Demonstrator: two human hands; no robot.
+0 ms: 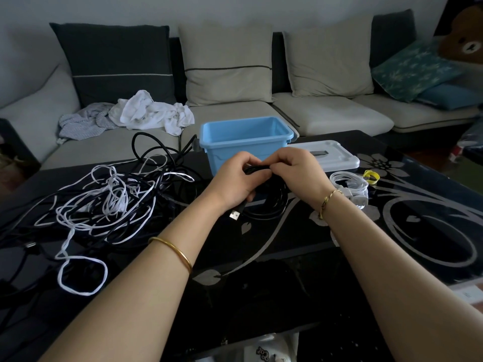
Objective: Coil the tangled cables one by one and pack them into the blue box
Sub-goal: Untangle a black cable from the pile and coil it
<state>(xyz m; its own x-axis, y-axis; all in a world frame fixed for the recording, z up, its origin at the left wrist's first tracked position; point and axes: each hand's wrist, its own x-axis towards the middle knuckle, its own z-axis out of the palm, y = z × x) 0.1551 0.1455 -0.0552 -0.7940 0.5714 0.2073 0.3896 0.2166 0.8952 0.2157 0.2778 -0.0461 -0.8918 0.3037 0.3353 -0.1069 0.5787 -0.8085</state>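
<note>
Though partly hidden, black cable coil point(257, 169).

Cable tangle point(104, 205) left of blue box point(245, 138)

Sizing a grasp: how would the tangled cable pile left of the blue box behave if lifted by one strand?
Likely floppy: the cable pile lies in loose, slack loops. One strand would probably drag others along, since black and white strands cross. Probably light; the cords look thin.
</note>
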